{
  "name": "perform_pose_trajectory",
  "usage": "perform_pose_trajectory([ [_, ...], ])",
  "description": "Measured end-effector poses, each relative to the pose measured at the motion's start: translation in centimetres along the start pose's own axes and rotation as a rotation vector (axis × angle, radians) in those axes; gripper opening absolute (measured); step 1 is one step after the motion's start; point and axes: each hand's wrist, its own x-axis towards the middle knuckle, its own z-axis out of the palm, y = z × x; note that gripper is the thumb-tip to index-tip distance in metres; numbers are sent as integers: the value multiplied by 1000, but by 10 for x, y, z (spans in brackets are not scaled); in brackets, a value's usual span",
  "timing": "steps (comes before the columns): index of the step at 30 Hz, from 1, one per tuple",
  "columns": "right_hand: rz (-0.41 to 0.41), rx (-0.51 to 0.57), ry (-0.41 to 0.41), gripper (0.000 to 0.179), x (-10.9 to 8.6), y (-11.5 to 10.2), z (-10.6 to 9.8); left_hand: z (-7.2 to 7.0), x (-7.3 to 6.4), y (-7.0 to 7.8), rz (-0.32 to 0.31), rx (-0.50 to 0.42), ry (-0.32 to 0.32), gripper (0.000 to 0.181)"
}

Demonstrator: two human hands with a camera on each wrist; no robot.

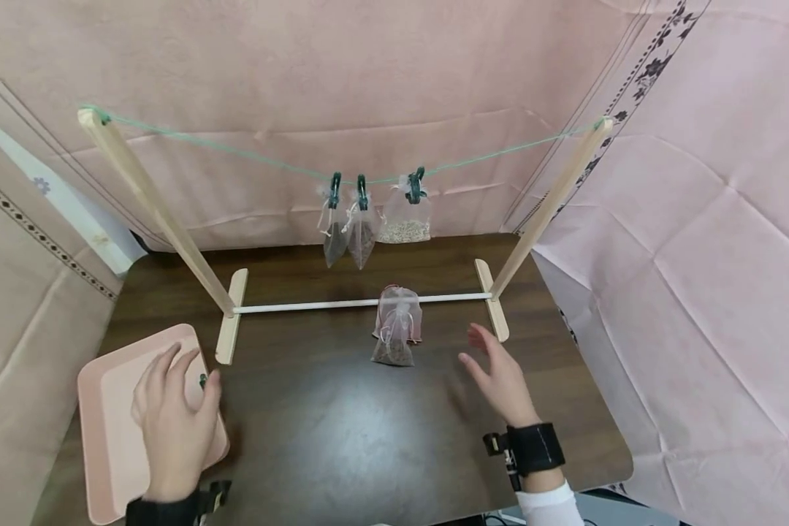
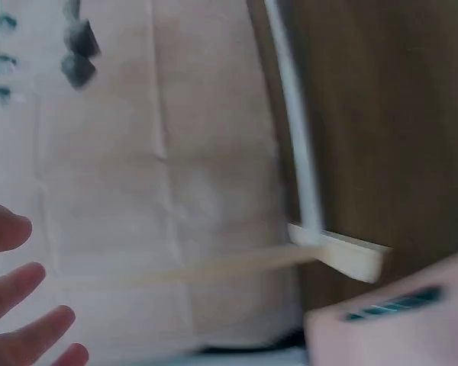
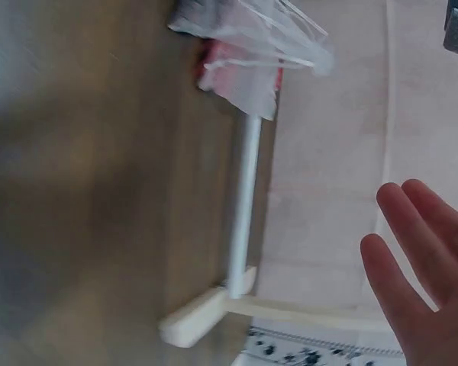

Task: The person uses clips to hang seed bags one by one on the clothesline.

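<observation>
My left hand (image 1: 174, 420) hovers over the pink tray (image 1: 92, 438), its fingers loosely bent and holding nothing. A dark green clothespin (image 2: 393, 303) lies in that tray, mostly hidden by the hand in the head view. My right hand (image 1: 502, 383), also holding nothing, is raised over the right side of the table with fingers spread. Left of it, sheer drawstring bags (image 1: 394, 332) lie overlapped on the table, one with dark contents, another reddish. Three filled sheer bags hang from a green string (image 1: 237, 151), each under a dark green clothespin (image 1: 416, 186).
The string runs between two slanted wooden posts (image 1: 158, 212) on flat wooden feet (image 1: 493, 299). A white rod (image 1: 309, 306) joins the feet low across the brown table (image 1: 315, 438). Pink cloth (image 1: 342, 73) surrounds the back and sides.
</observation>
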Motion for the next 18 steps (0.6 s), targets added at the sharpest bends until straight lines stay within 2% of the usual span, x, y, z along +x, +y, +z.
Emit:
perform_pose_trajectory([
  [3, 42, 43, 11, 59, -16, 0, 10, -10, -25, -15, -132, 41, -17, 42],
  [7, 96, 63, 15, 63, -34, 1, 20, -16, -50, -35, -292, 109, -48, 41],
  [11, 160, 138, 19, 64, -51, 4, 31, -10, -67, -56, -382, 189, -124, 42],
  [14, 208, 221, 11, 65, -60, 6, 41, -3, -69, -70, -400, 263, -241, 42],
  [16, 244, 257, 6, 65, -65, 8, 48, 1, -65, -78, -394, 302, -371, 45],
  [18, 283, 277, -5, 64, -69, 8, 55, 1, -59, -86, -412, 313, -549, 54],
])
